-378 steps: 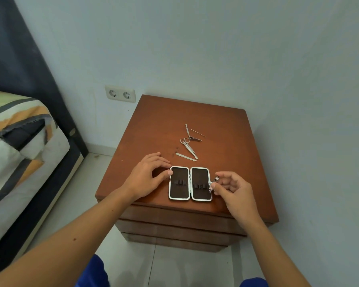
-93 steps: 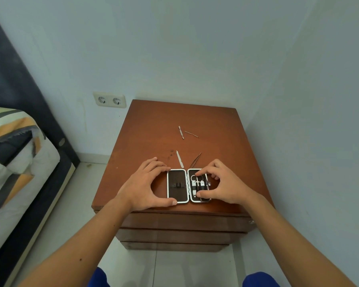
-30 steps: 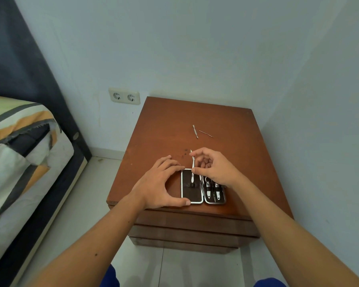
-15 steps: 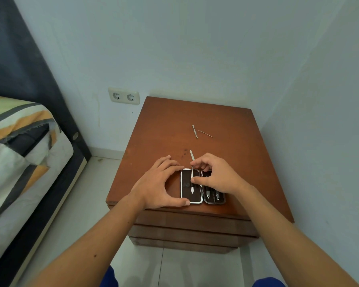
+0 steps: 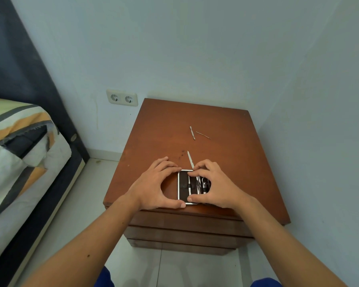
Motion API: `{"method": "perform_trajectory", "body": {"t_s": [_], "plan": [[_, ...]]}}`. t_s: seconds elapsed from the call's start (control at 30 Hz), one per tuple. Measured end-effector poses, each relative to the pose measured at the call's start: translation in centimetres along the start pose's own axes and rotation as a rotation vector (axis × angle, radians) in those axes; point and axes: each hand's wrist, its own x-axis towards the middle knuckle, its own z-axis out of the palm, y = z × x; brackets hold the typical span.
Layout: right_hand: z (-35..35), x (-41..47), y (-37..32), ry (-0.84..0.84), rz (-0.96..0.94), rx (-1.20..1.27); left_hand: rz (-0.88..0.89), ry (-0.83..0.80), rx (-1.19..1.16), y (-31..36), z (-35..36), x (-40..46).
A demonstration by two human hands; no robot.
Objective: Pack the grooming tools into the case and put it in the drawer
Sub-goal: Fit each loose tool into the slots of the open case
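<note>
The open grooming case [image 5: 183, 188], white-rimmed with a dark lining, lies near the front edge of the brown nightstand [image 5: 164, 137]. A slim metal tool [image 5: 189, 184] sits under the strap in its left half; the right half is mostly hidden under my right hand [image 5: 212, 186], whose forefinger and thumb span the case. My left hand [image 5: 155, 185] holds the case's left edge between fingers and thumb. A flat metal file [image 5: 190, 159] lies just behind the case. Two thin metal tools, one [image 5: 192, 132] wavy and one [image 5: 203, 135] needle-like, lie farther back.
The nightstand has stacked drawer fronts [image 5: 184, 230], all closed, below my wrists. A bed [image 5: 19, 154] with a striped cover stands to the left, with tiled floor between. A double wall socket [image 5: 122, 98] is on the back wall; a wall runs close on the right.
The slim tool that my right hand held over the case half a second ago now lies under the strap in the left half. My right hand has spread over the case.
</note>
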Motion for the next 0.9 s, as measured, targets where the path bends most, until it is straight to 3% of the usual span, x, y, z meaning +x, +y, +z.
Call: {"method": "perform_trajectory", "body": {"t_s": [0.13, 0.3, 0.57, 0.9], "plan": [[-0.5, 0.5, -0.3, 0.003, 0.036, 0.043, 0.0, -0.02, 0.003, 0.0, -0.1, 0.1], [-1.3, 4.3, 0.5, 0.223, 0.091, 0.12, -0.003, -0.014, -0.006, 0.1, -0.1, 0.0], [-3.9, 10.3, 1.9, -0.159, 0.118, -0.123, 0.007, -0.017, 0.009, 0.0, -0.2, 0.1], [-4.4, 10.8, 2.2, -0.202, 0.069, -0.186, 0.005, -0.023, 0.023, 0.2, -0.2, 0.2]]}}
